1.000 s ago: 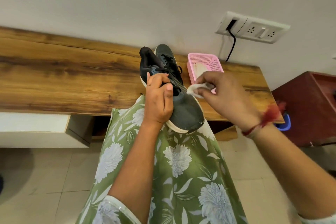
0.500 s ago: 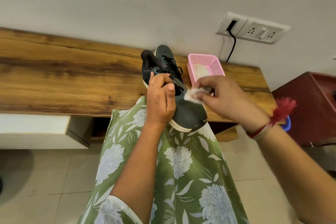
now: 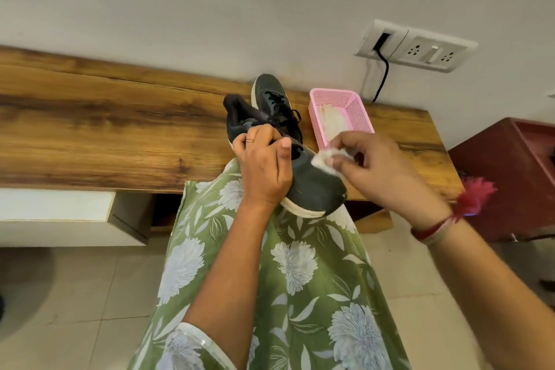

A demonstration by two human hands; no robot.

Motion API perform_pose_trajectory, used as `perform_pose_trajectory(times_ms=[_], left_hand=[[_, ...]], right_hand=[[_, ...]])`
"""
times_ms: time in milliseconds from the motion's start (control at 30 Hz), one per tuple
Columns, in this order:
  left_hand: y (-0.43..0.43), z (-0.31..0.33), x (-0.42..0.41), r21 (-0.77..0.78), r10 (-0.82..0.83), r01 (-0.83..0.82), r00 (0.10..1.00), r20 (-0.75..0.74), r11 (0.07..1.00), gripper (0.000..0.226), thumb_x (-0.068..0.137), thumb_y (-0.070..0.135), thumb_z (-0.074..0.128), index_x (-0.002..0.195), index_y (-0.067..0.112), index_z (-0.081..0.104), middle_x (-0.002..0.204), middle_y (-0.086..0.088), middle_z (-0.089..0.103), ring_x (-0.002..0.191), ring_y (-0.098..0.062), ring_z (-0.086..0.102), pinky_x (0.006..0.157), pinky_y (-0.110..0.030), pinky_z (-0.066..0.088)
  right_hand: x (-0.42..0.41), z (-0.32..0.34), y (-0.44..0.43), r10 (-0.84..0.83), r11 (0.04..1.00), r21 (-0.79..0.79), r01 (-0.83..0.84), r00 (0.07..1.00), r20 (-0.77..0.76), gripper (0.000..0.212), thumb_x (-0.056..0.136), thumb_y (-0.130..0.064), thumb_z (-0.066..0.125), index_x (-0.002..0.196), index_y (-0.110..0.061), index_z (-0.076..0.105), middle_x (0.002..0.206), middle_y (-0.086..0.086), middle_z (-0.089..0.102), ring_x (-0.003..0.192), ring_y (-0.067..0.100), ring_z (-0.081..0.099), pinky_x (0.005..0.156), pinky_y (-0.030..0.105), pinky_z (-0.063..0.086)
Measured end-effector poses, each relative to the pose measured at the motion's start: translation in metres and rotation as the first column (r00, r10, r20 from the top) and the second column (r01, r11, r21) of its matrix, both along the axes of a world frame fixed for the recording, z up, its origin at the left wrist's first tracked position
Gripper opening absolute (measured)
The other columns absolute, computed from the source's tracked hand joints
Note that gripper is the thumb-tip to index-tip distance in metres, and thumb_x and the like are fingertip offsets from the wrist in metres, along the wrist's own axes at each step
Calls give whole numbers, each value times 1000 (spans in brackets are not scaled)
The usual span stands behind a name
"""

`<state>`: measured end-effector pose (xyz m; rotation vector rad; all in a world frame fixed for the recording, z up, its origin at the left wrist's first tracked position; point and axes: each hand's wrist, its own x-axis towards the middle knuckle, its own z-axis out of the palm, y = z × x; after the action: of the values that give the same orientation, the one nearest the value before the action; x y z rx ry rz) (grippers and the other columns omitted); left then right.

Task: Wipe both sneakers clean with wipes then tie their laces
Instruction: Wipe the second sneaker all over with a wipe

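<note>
My left hand (image 3: pixel 264 165) grips a dark grey sneaker (image 3: pixel 315 186) with a white sole around its laced middle, holding it tilted above my lap with the toe toward me. My right hand (image 3: pixel 378 171) pinches a crumpled white wipe (image 3: pixel 322 161) and presses it on the sneaker's upper, just behind the toe. The second dark sneaker (image 3: pixel 271 96) lies on the wooden shelf (image 3: pixel 105 135) behind the held one, its black laces loose. Part of it is hidden by the held sneaker.
A pink mesh basket (image 3: pixel 345 102) holding white wipes stands on the shelf right of the sneakers. A wall socket (image 3: pixel 417 45) with a black cable sits above it. A dark red cabinet (image 3: pixel 510 177) is at the right. Tiled floor lies below.
My right hand has brought the wipe from beside the basket down onto the sneaker's upper and slid it toward the toe. The left hand keeps its hold.
</note>
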<state>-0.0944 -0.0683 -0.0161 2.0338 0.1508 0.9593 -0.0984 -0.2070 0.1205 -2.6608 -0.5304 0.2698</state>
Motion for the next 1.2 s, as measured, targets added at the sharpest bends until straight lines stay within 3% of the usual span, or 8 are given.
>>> perform_pose_trajectory(times_ms=[67, 167, 433, 600, 833, 967, 1067, 1200], left_hand=[[-1, 0, 1, 3, 9, -9, 999, -38, 1000, 69, 103, 43, 15, 61, 6, 54, 74, -5, 45, 76, -20, 40, 72, -38, 29], [-3, 3, 2, -36, -49, 46, 994, -97, 998, 61, 101, 39, 25, 61, 4, 56, 76, 0, 38, 76, -11, 30, 69, -34, 26], [5, 10, 6, -147, -296, 265, 921, -254, 953, 64, 98, 47, 28, 71, 7, 71, 80, -6, 48, 85, -22, 46, 79, -37, 36], [13, 22, 4, -253, -383, 307, 852, -356, 918, 44, 102, 30, 37, 82, 13, 72, 88, -2, 51, 94, -16, 45, 92, -41, 37], [19, 32, 2, -409, -460, 298, 800, -386, 862, 37, 96, 32, 38, 66, 29, 59, 97, -9, 61, 99, -15, 45, 94, -34, 34], [22, 30, 1, -439, -481, 291, 767, -424, 850, 41, 101, 18, 42, 67, 22, 65, 100, -11, 58, 100, -15, 43, 89, -24, 30], [20, 27, 2, -409, -484, 307, 746, -457, 859, 37, 100, 17, 44, 77, 10, 73, 88, -1, 49, 101, -17, 42, 94, -31, 31], [22, 28, 5, -420, -495, 312, 741, -454, 852, 33, 96, 22, 47, 76, 14, 73, 83, 6, 44, 105, -23, 46, 99, -41, 35]], right_hand=[[-4, -9, 10, -65, 994, 102, 49, 985, 158, 7, 89, -22, 62, 96, -22, 63, 88, -12, 57, 80, 3, 50, 65, 15, 37], [-7, -34, 19, -68, 996, 69, 54, 972, 224, 10, 88, -20, 63, 97, -18, 64, 93, -4, 60, 85, 12, 52, 69, 25, 35], [-3, -53, 10, -92, 994, 84, 71, 958, 272, 10, 89, -21, 60, 97, -15, 63, 92, -4, 58, 82, 9, 50, 65, 22, 30], [9, -46, 8, -189, 966, 217, 139, 955, 227, 12, 93, -20, 56, 104, -15, 58, 95, -5, 55, 84, 10, 49, 61, 14, 32], [-14, -60, 14, 156, 978, -193, -80, 893, 422, 11, 82, -18, 63, 92, -17, 62, 85, 0, 51, 73, 19, 52, 66, 30, 32], [-15, -56, 6, 310, 919, -311, -242, 931, 194, 13, 83, -27, 62, 94, -20, 66, 88, -5, 43, 86, 14, 44, 74, 31, 27], [-11, -52, -1, 315, 936, -204, -288, 943, 113, 16, 82, -32, 59, 89, -19, 65, 84, -5, 47, 77, 10, 41, 72, 33, 38], [-14, -58, 9, 126, 992, -39, -120, 951, 283, 8, 85, -17, 62, 92, -16, 64, 87, -1, 54, 74, 16, 51, 64, 31, 37]])
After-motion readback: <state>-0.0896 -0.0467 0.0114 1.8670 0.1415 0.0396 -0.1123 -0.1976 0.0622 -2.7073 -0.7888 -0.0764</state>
